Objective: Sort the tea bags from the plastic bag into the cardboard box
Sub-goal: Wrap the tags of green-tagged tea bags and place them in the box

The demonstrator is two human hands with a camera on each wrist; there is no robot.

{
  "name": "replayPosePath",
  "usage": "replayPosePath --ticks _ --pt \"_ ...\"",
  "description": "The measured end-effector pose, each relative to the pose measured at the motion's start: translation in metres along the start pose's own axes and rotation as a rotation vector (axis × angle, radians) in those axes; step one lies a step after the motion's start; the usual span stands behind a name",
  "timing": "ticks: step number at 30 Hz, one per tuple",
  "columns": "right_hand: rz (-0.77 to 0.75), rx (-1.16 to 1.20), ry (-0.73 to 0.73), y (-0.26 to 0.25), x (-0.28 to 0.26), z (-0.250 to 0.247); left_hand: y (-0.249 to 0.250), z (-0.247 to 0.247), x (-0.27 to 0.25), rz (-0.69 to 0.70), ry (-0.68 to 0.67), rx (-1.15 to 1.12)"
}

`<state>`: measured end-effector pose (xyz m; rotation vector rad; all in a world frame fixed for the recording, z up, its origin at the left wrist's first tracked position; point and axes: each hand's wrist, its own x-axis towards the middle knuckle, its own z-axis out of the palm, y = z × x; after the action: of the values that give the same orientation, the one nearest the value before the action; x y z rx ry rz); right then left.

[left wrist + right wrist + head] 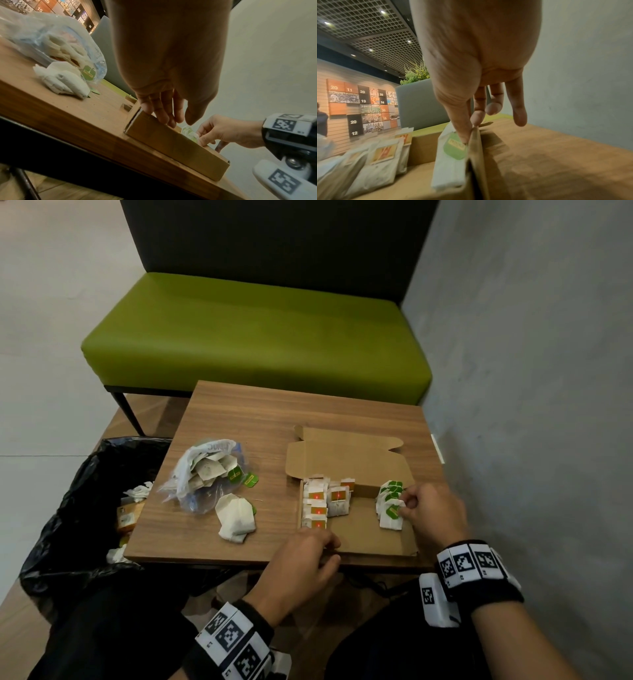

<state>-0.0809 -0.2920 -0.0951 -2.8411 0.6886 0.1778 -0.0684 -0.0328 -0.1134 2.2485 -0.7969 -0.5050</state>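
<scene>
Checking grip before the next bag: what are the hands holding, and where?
Right hand pinches a green-tagged tea bag at its top edge. Left hand holds nothing; its fingers rest on the cardboard box front wall.

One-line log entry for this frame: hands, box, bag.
left hand: rests on cardboard box front wall | right hand: pinches green-tag tea bag at right wall | red-tag tea bags: left side | plastic bag: not empty

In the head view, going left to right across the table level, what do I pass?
Black bin bag → plastic bag of tea bags → loose white tea bags → orange-tagged tea bags in the cardboard box → green-tagged tea bags → right hand.
</scene>
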Motion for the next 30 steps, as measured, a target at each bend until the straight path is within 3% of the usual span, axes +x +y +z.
replayPosePath --ticks 5,8,12,14,17,21,27,30 --pt "0.043 0.049 -0.01 -0.002 -0.002 0.0 -0.002 0.0 -0.001 0.013 0.029 -0.03" --pt "0.091 0.134 0.018 -0.003 -0.005 -0.003 -0.004 -0.008 -0.006 -0.043 0.142 -0.095" --pt "0.034 0.184 0.105 -0.019 -0.019 -0.01 -0.029 -0.032 -0.014 -0.287 0.498 -0.027" --pt "-0.017 0.22 0.111 -0.033 -0.029 -0.01 -0.048 -0.046 -0.017 -0.452 0.58 0.037" --pt "-0.076 0.257 0.11 -0.053 -0.041 -0.002 -0.071 -0.057 -0.019 -0.589 0.525 0.216" --pt "-0.131 0.294 0.103 -0.075 -0.055 0.009 -0.084 -0.053 -0.015 -0.59 0.463 0.341" --pt "-0.167 0.294 0.068 -0.097 -0.073 0.022 -0.095 -0.051 -0.008 -0.623 0.432 0.335" --pt "-0.182 0.302 0.065 -0.102 -0.077 0.025 -0.095 -0.051 -0.011 -0.579 0.49 0.27"
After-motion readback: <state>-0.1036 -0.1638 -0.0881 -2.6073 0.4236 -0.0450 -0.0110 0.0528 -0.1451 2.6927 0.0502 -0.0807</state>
